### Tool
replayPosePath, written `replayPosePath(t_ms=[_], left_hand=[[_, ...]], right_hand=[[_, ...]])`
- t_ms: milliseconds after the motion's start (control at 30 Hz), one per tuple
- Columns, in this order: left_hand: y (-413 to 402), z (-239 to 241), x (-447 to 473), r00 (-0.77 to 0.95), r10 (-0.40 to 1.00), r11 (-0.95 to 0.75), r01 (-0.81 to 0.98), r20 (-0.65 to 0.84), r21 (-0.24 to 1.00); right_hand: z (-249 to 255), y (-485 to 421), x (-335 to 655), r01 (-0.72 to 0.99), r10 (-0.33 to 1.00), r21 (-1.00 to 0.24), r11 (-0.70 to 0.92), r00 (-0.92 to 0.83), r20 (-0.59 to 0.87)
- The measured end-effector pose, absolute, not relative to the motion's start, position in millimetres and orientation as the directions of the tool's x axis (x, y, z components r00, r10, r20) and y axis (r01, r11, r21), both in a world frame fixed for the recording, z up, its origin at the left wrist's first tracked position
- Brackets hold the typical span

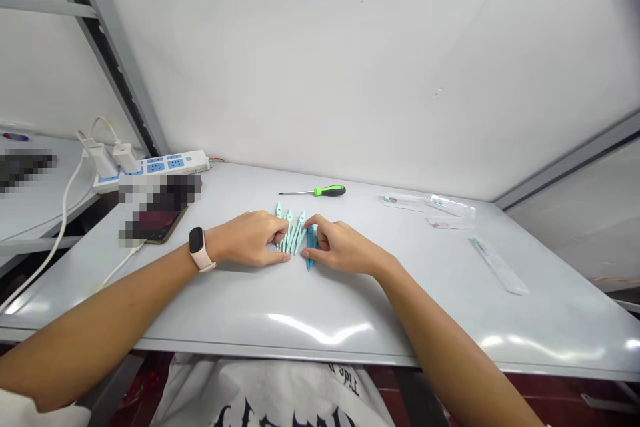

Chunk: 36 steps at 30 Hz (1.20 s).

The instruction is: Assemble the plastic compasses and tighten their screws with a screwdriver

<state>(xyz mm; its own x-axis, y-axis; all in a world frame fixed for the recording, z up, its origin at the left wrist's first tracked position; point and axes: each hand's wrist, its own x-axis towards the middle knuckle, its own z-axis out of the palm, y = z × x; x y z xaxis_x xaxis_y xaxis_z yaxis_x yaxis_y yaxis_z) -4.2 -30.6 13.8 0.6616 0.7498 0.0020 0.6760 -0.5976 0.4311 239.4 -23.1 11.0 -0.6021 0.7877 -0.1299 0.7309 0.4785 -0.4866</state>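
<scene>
Several light-teal drawing compasses (294, 232) lie side by side on the grey table (320, 307), with a darker blue one (311, 240) at their right. My left hand (250, 238), with a watch on the wrist, rests at the left of the row, its curled fingertips touching the teal compasses. My right hand (340, 247) sits at the right, thumb and fingers pinched on the blue compass.
A green-handled screwdriver (320, 191) lies just behind the compasses. Clear plastic packets (435, 208) and another packet (497, 265) lie to the right. At the left are a phone (160, 221), a power strip (155, 167) with plugged chargers, and white cables.
</scene>
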Motion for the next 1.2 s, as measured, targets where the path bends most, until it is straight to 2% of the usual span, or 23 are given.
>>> replayPosePath(t_ms=[267, 500, 633, 733, 867, 967, 1067, 1200], left_hand=[[-28.9, 6.7, -3.9, 0.653, 0.757, -0.596, 0.676, 0.024, 0.433], [-29.5, 7.4, -1.2, 0.621, 0.784, -0.564, 0.697, 0.021, 0.442], [-26.9, 9.7, -1.6, 0.5, 0.862, -0.494, 0.798, 0.078, 0.346], [-23.6, 10.0, -4.6, 0.34, 0.933, -0.359, 0.892, 0.115, 0.275], [-23.0, 10.4, -7.3, 0.231, 0.967, -0.253, 0.926, 0.111, 0.28], [-25.8, 11.2, -6.1, 0.277, 0.95, -0.309, 0.898, 0.144, 0.312], [-28.2, 9.3, -4.0, 0.432, 0.884, -0.468, 0.825, 0.182, 0.316], [-27.8, 1.4, -3.4, 0.59, 0.8, -0.598, 0.766, 0.113, 0.235]], right_hand=[[-6.1, -21.6, 233.0, 0.722, 0.835, -0.504, 0.473, -0.55, -0.005], [-10.9, -19.9, 231.2, 0.669, 0.851, -0.573, 0.473, -0.517, 0.099], [-7.9, -16.9, 232.7, 0.752, 0.915, -0.543, 0.374, -0.394, 0.084], [-6.6, -13.8, 235.3, 0.818, 0.958, -0.505, 0.275, -0.279, 0.069], [-7.0, -12.9, 236.2, 0.858, 0.974, -0.466, 0.215, -0.221, 0.043], [-9.1, -14.9, 233.4, 0.841, 0.964, -0.481, 0.246, -0.264, 0.031], [-10.9, -17.7, 229.3, 0.821, 0.952, -0.498, 0.279, -0.304, 0.033], [-9.2, -20.8, 225.0, 0.827, 0.946, -0.482, 0.288, -0.323, 0.01]])
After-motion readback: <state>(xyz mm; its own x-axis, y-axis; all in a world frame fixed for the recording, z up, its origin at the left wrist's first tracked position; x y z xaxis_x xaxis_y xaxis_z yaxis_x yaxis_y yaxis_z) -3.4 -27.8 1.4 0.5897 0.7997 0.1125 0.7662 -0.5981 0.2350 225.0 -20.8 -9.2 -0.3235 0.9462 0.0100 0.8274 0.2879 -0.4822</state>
